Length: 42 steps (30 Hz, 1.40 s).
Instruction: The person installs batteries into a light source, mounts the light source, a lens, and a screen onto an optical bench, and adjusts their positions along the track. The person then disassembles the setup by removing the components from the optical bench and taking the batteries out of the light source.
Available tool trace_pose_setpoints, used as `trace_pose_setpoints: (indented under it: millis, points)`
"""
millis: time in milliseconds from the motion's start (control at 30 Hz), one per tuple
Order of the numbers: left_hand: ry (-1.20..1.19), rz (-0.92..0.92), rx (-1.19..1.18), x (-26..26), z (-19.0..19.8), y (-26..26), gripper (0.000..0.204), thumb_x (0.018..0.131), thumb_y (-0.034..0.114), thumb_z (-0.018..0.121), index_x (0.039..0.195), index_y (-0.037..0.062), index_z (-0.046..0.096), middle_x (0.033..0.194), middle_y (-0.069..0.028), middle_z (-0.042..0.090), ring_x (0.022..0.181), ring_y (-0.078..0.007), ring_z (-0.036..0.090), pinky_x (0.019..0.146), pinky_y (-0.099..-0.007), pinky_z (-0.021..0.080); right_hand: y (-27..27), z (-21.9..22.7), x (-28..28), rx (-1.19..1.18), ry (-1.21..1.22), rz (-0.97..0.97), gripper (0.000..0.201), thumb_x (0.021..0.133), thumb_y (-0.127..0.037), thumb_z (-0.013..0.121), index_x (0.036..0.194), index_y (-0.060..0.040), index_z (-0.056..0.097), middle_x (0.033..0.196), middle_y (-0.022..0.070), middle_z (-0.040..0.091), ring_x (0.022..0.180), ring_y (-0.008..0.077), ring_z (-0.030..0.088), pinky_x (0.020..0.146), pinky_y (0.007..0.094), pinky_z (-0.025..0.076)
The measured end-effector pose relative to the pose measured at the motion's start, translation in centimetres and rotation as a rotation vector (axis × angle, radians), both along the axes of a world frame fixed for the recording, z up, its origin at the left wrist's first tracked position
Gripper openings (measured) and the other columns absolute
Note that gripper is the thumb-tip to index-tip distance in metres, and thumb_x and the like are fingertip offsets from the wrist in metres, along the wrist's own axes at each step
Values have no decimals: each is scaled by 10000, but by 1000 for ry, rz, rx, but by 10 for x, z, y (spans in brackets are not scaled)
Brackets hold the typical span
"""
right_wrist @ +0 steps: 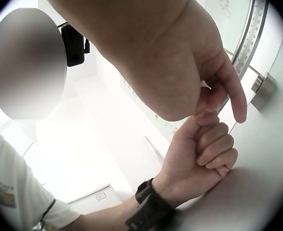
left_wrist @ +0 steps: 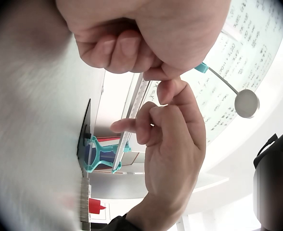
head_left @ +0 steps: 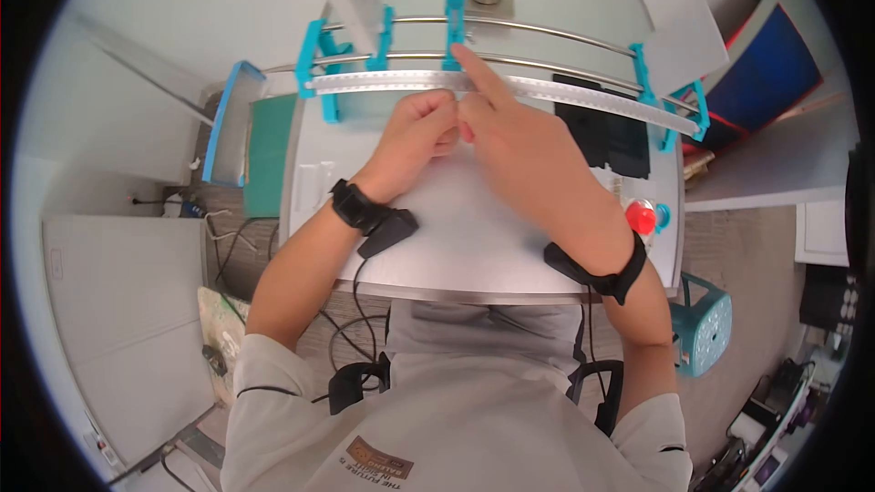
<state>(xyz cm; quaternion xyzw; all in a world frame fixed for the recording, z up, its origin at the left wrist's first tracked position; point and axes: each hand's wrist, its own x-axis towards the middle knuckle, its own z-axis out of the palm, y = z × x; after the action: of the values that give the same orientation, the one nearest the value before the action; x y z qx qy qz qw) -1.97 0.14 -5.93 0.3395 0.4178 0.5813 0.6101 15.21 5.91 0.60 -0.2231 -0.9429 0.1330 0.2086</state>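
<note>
Both hands meet over the table, in front of a frame of metal rods [head_left: 538, 29] with teal brackets [head_left: 455, 18] and a long ruler strip [head_left: 365, 82]. My left hand [head_left: 415, 141] has its fingers curled into the palm, the thumb against the forefinger. My right hand [head_left: 524, 150] comes in from the other side, its thumb and a bent finger right at the left fingertips. One right finger [right_wrist: 237, 98] stretches out straight, overlapping the middle bracket's foot in the head view. I cannot tell whether anything small is between the fingertips.
White panels [head_left: 354, 2] stand at the frame's two ends. A black flat sheet [head_left: 606, 132] lies on the table [head_left: 456, 255] under its right half, with a red cap-like piece [head_left: 641, 217] nearer me. A teal stool [head_left: 704, 323] stands right of the table; cables [head_left: 351, 337] run below it.
</note>
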Motion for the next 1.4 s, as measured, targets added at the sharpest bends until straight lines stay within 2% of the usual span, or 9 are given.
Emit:
trace_pose_setpoints:
  millis: [133,300,567,633,767,833,1067,1267,1400]
  points:
    - [7,-2,2,-2,-1,0,248,1028,121,518,781,95,522,790,-2,615,598,-21,334,525,-211,267,3,-5,3,47,43,40,192,791,-11,637,969,14,570,1519,265,471,772,351,717,635,418,583]
    - [9,25,-3,1,3,-1,266,1024,116,532,761,110,501,753,13,588,592,-23,314,527,-217,258,2,-3,7,42,56,34,168,780,-3,640,934,17,574,1492,289,482,754,345,710,635,408,581]
    - [26,46,-9,2,6,0,343,1028,146,594,722,140,439,663,81,354,583,-32,278,520,-238,219,0,-1,16,71,56,-4,155,751,12,636,888,16,563,1480,302,479,723,314,693,630,396,573]
    - [22,41,-7,1,4,1,352,1028,146,597,717,140,433,657,82,353,577,-33,275,516,-239,216,0,-2,18,39,42,-58,55,817,18,597,865,-7,597,1527,199,476,731,314,712,642,384,576]
    - [31,37,1,1,5,1,374,1029,142,597,701,140,416,644,82,345,563,-36,271,505,-244,210,1,-3,23,36,25,-72,69,820,19,595,884,-4,605,1520,208,479,752,316,715,662,386,581]
    - [41,28,1,1,4,1,358,1026,143,594,717,150,414,651,86,332,565,-38,273,506,-245,205,2,-5,25,128,58,-59,140,735,16,639,854,12,565,1463,289,494,673,279,676,602,384,568]
    - [61,28,8,1,5,2,348,1024,146,586,725,159,407,651,88,314,566,-41,272,507,-249,200,1,0,32,105,23,-120,140,751,9,641,875,22,576,1474,280,482,667,279,670,598,378,574]
    - [89,34,8,2,6,1,356,1027,151,578,717,158,402,640,86,314,560,-43,270,506,-253,203,0,3,40,42,-38,-192,164,764,33,611,916,-13,571,1521,228,447,780,313,699,680,407,572]
    - [83,34,10,2,6,1,360,1028,147,577,717,160,395,639,87,311,558,-44,269,507,-254,204,3,1,47,99,-22,-189,198,758,7,634,945,57,591,1482,290,464,743,304,690,642,417,593]
